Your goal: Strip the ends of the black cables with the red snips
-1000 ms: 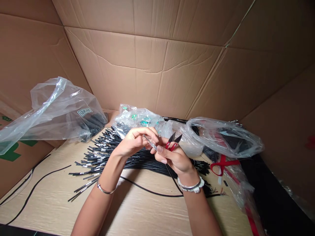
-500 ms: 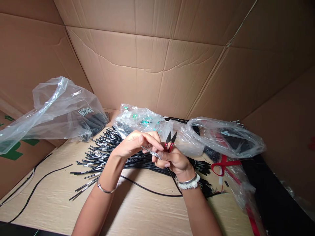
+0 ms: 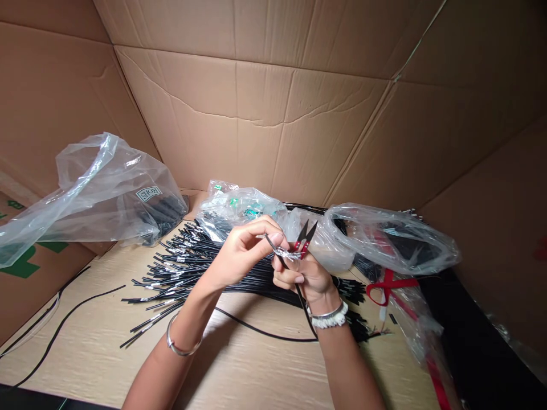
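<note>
- Fingers of the left hand [image 3: 245, 250] are pinched narrow on the tip of some silvery strands [image 3: 293, 255]; these sit dead centre, bridging both hands.
- Right hand [image 3: 315, 280], just over at 4 o'clock from that, grips the black cable [image 3: 300, 296] plus red-handled snips [image 3: 304, 242], blades parted and pointing to 1 o'clock.
- Progress, my guess: jacket's off this end, but the strands look like a messy tuft, not sorted yet.
- Bundle [image 3: 252, 280] underneath fans out toward 9 o'clock, loads of ends there. Bared wires [image 3: 382, 332] show at 4 o'clock.
- Can't see where jacket meets strands, fingers cover it. Cable disappears by the right wrist, no clue where it goes.
- Further out, the clear bag [image 3: 363, 213] at 2 o'clock blurs its contents; forearms are cut off at 6.
</note>
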The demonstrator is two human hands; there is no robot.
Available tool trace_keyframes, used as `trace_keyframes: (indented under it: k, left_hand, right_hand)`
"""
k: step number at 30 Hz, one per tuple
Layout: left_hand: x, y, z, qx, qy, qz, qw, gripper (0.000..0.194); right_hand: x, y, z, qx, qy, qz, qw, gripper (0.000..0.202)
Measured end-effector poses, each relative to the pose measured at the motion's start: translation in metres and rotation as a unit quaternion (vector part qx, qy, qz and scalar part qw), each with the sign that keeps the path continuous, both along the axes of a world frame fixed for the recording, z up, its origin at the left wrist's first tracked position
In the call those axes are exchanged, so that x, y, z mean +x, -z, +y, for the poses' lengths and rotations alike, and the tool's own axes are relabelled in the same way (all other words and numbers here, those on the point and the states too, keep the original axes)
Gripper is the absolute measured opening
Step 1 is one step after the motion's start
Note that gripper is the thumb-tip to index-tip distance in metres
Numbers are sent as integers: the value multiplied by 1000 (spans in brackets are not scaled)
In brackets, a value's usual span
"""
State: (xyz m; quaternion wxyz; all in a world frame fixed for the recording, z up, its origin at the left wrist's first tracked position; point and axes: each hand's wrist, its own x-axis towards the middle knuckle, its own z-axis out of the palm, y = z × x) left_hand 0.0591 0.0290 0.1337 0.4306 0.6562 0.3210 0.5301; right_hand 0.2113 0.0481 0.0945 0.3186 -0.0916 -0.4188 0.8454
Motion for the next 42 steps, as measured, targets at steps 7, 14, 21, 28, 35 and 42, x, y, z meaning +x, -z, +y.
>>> trace_keyframes:
  k: [7, 14, 21, 28, 35, 42]
  left_hand:
    - [3, 3, -1, 63, -53, 83, 993, 28]
    - [-3, -1, -5, 111, -101, 53, 987, 21]
    - [14, -2, -10, 75, -173, 18, 982, 13]
    - [26, 8, -13, 168, -268, 23, 948, 7]
    - [33, 26, -7, 339, -357, 94, 865, 13]
    - [5, -3, -9, 247, -318, 186, 896, 23]
  right_hand:
    - [3, 2, 1, 19, 46, -13, 999, 36]
    - [3, -2, 2, 5, 54, 3, 999, 38]
    - [1, -1, 3, -6, 118, -26, 993, 41]
    - [-1, -7, -2, -11, 176, -23, 984, 40]
    - [-3, -8, -7, -4, 221, -32, 975, 41]
    - [-3, -10, -5, 99, 324, -58, 939, 29]
